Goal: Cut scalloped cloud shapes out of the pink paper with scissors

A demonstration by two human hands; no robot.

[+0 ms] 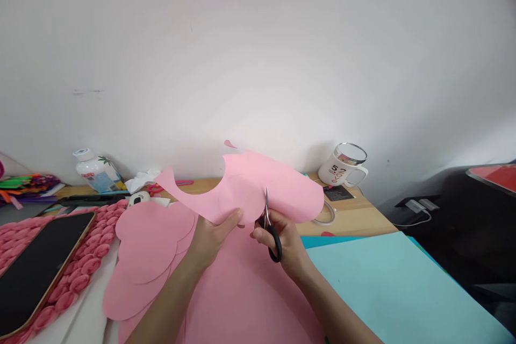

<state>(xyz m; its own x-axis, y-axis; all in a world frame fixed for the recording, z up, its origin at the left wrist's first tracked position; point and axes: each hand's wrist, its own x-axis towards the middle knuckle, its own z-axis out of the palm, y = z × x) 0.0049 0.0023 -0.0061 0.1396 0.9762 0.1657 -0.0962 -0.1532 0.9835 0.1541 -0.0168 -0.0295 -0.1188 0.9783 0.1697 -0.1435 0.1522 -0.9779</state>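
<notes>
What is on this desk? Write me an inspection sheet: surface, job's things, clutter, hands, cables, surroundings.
Surface: wooden desk, mostly covered by paper.
Job's things: pink sheet held up; scissors with blades at its lower edge; pink cut-outs stacked at left.
Clutter: teal paper, mug, bottle, dark screen on a pink knitted mat.
Hands: left hand pinches the pink sheet; right hand grips the scissors.
Cables: white cable looped near the mug; second cable toward the black unit.
Surroundings: white wall behind; black unit at right.

White mug (pixel 342 167) by wall; teal sheet (pixel 395 285) right; black tablet (pixel 38 263) on pink woven mat (pixel 86 263) left.
</notes>
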